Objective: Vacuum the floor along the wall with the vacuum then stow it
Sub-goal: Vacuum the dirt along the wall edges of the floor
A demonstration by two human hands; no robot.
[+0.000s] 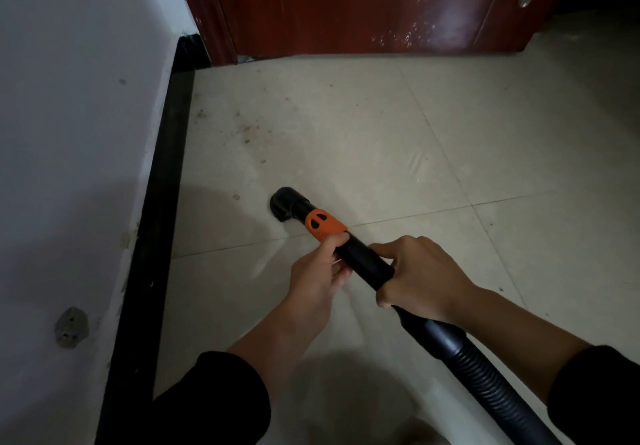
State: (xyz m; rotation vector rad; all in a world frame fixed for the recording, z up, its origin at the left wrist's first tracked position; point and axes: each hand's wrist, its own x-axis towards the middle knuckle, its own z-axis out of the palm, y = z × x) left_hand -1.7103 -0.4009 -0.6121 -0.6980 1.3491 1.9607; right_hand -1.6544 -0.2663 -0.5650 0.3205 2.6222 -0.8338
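A black vacuum wand [363, 256] with an orange collar [323, 225] points down at the tiled floor [346, 133]. Its angled black nozzle [285, 204] sits at the floor a short way right of the black baseboard [162, 209]. My left hand [320, 271] pinches the wand just behind the orange collar. My right hand [420, 276] grips the wand further back, where it joins the ribbed black hose [485, 382] that runs off the bottom right. Brown specks of dirt [247, 133] lie on the tiles ahead of the nozzle, near the baseboard.
A white wall [79, 115] runs along the left above the baseboard, with a grey chipped patch [71, 327] low down. A dark red wooden door [381, 5] closes the far end. Pale tiles stretch to the right.
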